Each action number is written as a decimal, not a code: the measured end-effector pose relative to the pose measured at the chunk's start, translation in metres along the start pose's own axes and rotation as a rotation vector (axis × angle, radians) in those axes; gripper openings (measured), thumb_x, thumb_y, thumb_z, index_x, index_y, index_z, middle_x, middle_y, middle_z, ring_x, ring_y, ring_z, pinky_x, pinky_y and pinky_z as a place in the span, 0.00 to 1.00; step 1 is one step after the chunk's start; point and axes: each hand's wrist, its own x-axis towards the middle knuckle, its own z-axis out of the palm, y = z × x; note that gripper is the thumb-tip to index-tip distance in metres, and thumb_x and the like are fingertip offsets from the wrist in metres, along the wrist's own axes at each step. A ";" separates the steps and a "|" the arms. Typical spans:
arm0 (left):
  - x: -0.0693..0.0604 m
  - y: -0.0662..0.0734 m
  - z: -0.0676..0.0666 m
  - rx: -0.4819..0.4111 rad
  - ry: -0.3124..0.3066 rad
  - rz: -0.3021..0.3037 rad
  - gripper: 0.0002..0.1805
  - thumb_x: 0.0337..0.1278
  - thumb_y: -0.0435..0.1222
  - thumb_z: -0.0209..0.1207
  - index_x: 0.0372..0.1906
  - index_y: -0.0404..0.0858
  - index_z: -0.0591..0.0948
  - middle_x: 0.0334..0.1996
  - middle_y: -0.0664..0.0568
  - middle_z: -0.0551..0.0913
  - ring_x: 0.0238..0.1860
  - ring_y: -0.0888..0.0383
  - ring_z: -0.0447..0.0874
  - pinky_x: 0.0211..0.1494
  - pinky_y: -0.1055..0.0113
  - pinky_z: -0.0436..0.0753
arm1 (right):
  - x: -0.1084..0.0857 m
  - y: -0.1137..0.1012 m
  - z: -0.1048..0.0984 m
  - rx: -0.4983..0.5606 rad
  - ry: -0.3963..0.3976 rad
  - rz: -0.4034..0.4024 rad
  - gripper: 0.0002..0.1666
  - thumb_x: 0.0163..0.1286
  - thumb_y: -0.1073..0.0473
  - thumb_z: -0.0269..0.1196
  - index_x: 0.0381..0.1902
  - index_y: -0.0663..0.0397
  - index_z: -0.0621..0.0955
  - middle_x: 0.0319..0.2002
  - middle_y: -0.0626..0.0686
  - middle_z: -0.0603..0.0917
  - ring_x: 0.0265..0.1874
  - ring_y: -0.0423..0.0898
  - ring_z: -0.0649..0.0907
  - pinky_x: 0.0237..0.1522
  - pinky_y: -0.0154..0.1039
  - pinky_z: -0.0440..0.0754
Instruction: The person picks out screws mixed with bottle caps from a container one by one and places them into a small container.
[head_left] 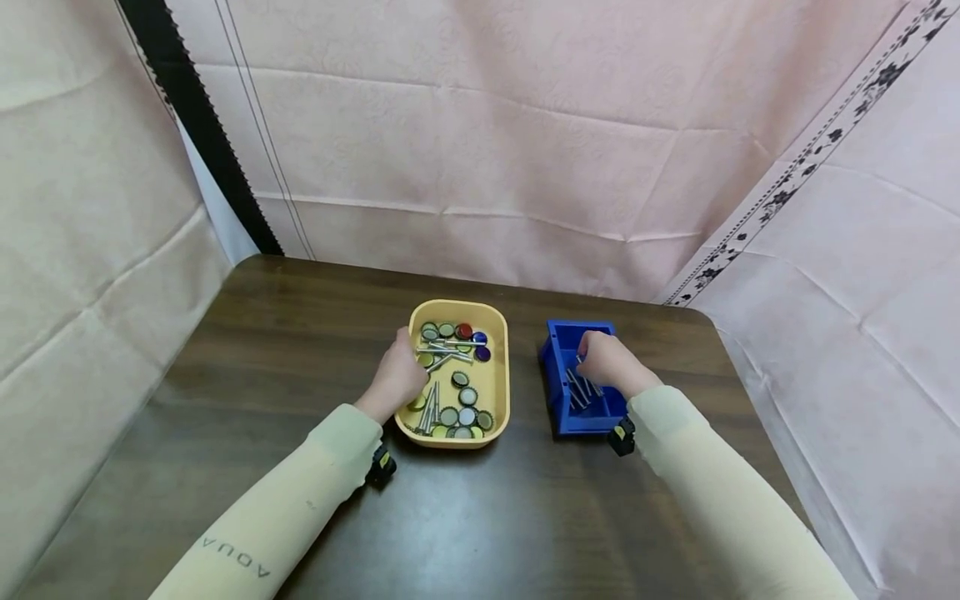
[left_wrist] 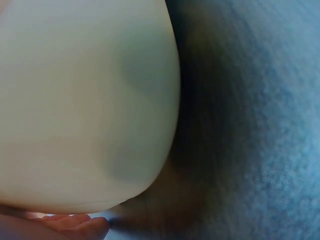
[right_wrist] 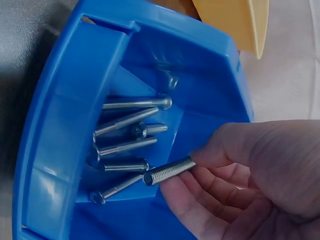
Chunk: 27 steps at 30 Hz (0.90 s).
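One bolt pinched at the blue bin

Best keep the pinch firm and the bolt's free end clear of the loose bolts. The right hand holds it between thumb and fingers; the others lie just beyond those fingertips, in the bin. Whether the left hand grips the yellow tray beside it, I cannot tell.

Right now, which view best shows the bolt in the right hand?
Right wrist: threaded bolt close up, its threads distinct in the right hand. Head: too small to tell. Left wrist: none of it.
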 end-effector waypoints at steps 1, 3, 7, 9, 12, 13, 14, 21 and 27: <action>0.000 0.000 0.000 -0.002 0.001 0.001 0.48 0.53 0.22 0.52 0.77 0.38 0.40 0.64 0.34 0.65 0.54 0.43 0.73 0.51 0.50 0.78 | 0.001 0.000 0.001 -0.002 -0.002 -0.001 0.18 0.62 0.64 0.63 0.49 0.68 0.76 0.44 0.62 0.80 0.39 0.54 0.80 0.45 0.52 0.79; 0.001 -0.001 0.001 -0.005 -0.003 -0.004 0.49 0.53 0.22 0.52 0.77 0.38 0.40 0.65 0.33 0.65 0.55 0.42 0.72 0.51 0.50 0.78 | 0.002 0.001 0.002 -0.005 -0.008 -0.007 0.17 0.63 0.64 0.63 0.48 0.68 0.77 0.44 0.62 0.81 0.39 0.53 0.80 0.46 0.52 0.79; 0.001 -0.002 0.001 0.000 -0.004 -0.008 0.49 0.54 0.22 0.52 0.77 0.38 0.39 0.65 0.33 0.64 0.56 0.42 0.72 0.52 0.50 0.77 | 0.003 0.004 0.004 -0.022 -0.021 -0.020 0.13 0.62 0.64 0.63 0.43 0.67 0.79 0.38 0.60 0.81 0.32 0.50 0.79 0.42 0.50 0.80; 0.001 -0.001 0.001 0.000 -0.001 -0.003 0.49 0.53 0.21 0.52 0.77 0.37 0.40 0.65 0.33 0.64 0.56 0.42 0.72 0.52 0.50 0.77 | 0.003 0.006 0.005 -0.027 -0.019 -0.015 0.12 0.62 0.64 0.64 0.41 0.66 0.80 0.35 0.58 0.81 0.30 0.49 0.78 0.39 0.48 0.79; 0.001 -0.001 0.001 -0.004 0.001 0.002 0.49 0.52 0.21 0.52 0.76 0.37 0.40 0.65 0.33 0.65 0.56 0.42 0.72 0.52 0.50 0.77 | 0.003 0.008 0.005 -0.025 -0.016 -0.013 0.12 0.61 0.64 0.64 0.40 0.67 0.80 0.35 0.58 0.81 0.30 0.49 0.79 0.39 0.48 0.79; 0.001 0.000 0.001 -0.006 0.001 0.002 0.49 0.52 0.21 0.52 0.77 0.37 0.40 0.65 0.33 0.65 0.56 0.42 0.72 0.52 0.50 0.77 | 0.002 0.009 0.005 -0.023 -0.012 -0.011 0.13 0.61 0.64 0.65 0.42 0.67 0.80 0.37 0.58 0.81 0.32 0.50 0.79 0.41 0.49 0.79; 0.001 0.000 0.001 -0.007 0.001 0.002 0.49 0.52 0.21 0.52 0.77 0.38 0.40 0.65 0.33 0.65 0.55 0.42 0.72 0.52 0.50 0.77 | 0.002 0.009 0.005 -0.021 -0.009 -0.011 0.14 0.61 0.64 0.65 0.44 0.67 0.79 0.38 0.59 0.81 0.33 0.50 0.79 0.42 0.50 0.79; 0.000 0.000 0.000 -0.001 -0.010 -0.001 0.48 0.54 0.22 0.52 0.77 0.37 0.40 0.64 0.34 0.66 0.54 0.43 0.73 0.51 0.51 0.78 | 0.001 0.010 0.004 -0.021 -0.016 -0.006 0.19 0.62 0.63 0.64 0.49 0.69 0.78 0.44 0.62 0.81 0.39 0.54 0.80 0.46 0.52 0.79; 0.000 0.001 0.001 0.001 0.003 0.006 0.48 0.54 0.22 0.51 0.77 0.38 0.41 0.64 0.34 0.66 0.54 0.43 0.73 0.51 0.51 0.78 | 0.000 0.009 -0.001 0.002 0.059 -0.018 0.18 0.64 0.61 0.63 0.49 0.67 0.78 0.44 0.63 0.81 0.41 0.55 0.80 0.47 0.53 0.78</action>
